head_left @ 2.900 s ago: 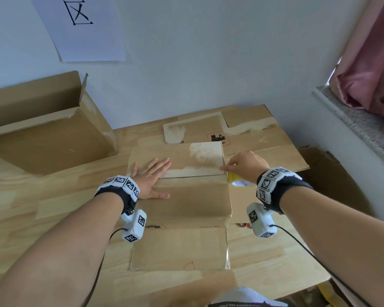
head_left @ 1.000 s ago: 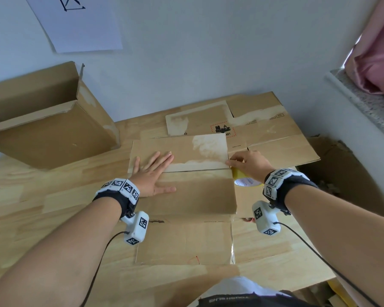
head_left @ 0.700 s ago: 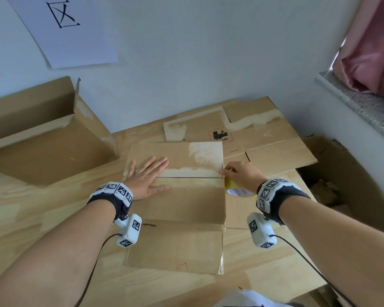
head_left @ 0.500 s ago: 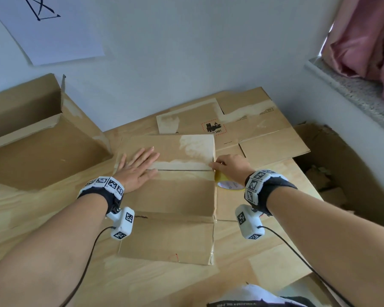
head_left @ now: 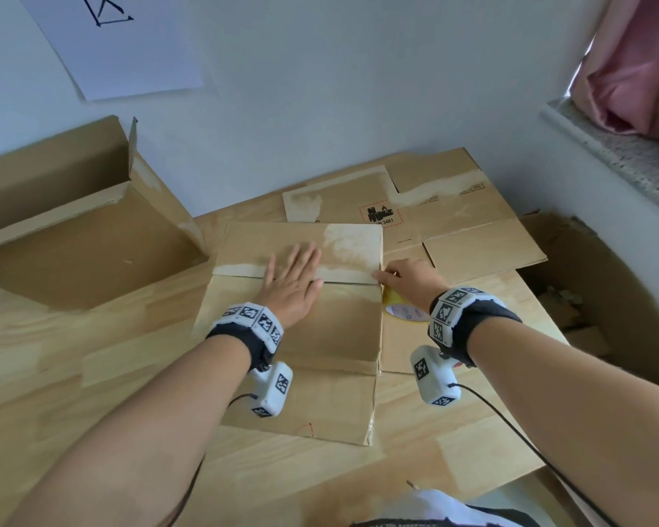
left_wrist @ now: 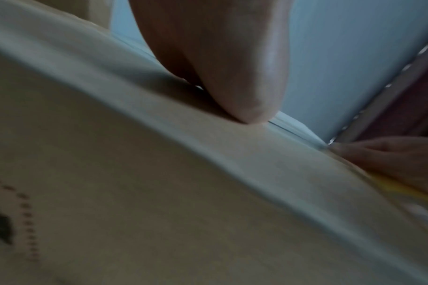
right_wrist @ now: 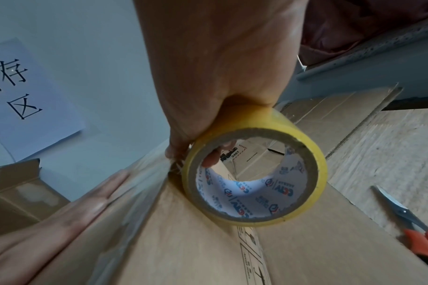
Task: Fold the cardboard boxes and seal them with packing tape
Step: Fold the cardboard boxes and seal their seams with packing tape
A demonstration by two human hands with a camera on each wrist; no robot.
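While the left hand [head_left: 292,286] lies flat with straight fingers [head_left: 301,257] pressing on the top of the brown folded cardboard box [head_left: 309,329], right over the seam where the two flaps meet, the right hand [head_left: 411,280] has its fingers curled round a yellow roll of packing tape [right_wrist: 256,173], gripping it at the box's right edge, at the end of that same seam. From the right wrist view you can see clear tape stretched along the seam from the roll toward the left hand, kinda shiny. The box sits in the middle of the light wooden counter [head_left: 54,374], with one more flap lying open toward the person.

Other stuff: a bigger open brown cardboard box [head_left: 73,230] tipped on its side on the left by the wall, some flattened cardboard sheets [head_left: 453,218] behind and to the right, orange-handled scissors [right_wrist: 408,221] lying on cardboard near the roll, a white paper sheet with black characters [head_left: 118,43] on the wall, and a pink curtain [head_left: 636,70] top right.
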